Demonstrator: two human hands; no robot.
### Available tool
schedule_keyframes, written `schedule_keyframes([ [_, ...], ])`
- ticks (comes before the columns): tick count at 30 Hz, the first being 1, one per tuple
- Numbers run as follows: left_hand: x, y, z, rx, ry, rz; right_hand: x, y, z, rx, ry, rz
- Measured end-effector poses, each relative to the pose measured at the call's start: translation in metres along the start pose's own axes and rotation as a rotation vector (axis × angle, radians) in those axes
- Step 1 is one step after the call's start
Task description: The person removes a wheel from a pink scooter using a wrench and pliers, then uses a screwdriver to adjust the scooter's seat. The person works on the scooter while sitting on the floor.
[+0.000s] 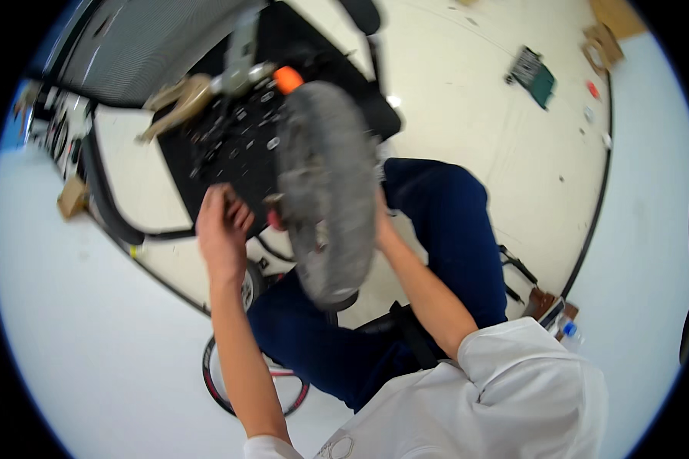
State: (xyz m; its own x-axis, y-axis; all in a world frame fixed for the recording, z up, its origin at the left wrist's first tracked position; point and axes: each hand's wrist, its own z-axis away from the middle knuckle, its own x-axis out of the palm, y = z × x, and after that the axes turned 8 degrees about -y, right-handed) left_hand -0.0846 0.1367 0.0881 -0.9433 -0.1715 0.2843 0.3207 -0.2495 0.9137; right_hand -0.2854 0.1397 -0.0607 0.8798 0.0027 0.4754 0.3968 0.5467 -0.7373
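A grey-tyred wheel (329, 191), blurred and upright, fills the middle of the head view, with a red-and-metal part (275, 218) at its left side. My left hand (226, 218) is left of it, fingers curled; whether they hold anything small is unclear. My right hand (383, 222) is at the wheel's right side, its fingers hidden behind the tyre. Beyond them, a black chair seat (207, 164) bears scattered small parts, a beige forked part (180, 107), a grey metal tube (241, 50) and an orange item (289, 79).
Another wheel (249, 287) and a black-and-red rim (298, 398) lie below my legs. A green-and-grey case (536, 80), cardboard pieces (601, 47) and a black cable (601, 191) are on the floor to the right. A bottle (570, 333) stands near my right elbow; a small box (73, 197) is at far left.
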Motion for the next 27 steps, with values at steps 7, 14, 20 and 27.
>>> schedule_keyframes([
  [7,0.042,0.069,0.031,0.126,-0.220,0.451,0.008,-0.034,0.020,-0.100,-0.114,0.212],
  [14,0.207,0.072,0.047,-0.022,-0.405,0.218,0.019,-0.014,0.022,-0.211,-0.138,0.139],
  [20,0.335,-0.091,-0.090,-0.666,-0.364,-0.030,-0.009,-0.011,-0.009,-0.289,-0.042,0.179],
  [27,0.281,-0.286,-0.199,-0.899,-0.163,-0.388,-0.067,-0.033,-0.056,-0.234,-0.001,0.126],
])
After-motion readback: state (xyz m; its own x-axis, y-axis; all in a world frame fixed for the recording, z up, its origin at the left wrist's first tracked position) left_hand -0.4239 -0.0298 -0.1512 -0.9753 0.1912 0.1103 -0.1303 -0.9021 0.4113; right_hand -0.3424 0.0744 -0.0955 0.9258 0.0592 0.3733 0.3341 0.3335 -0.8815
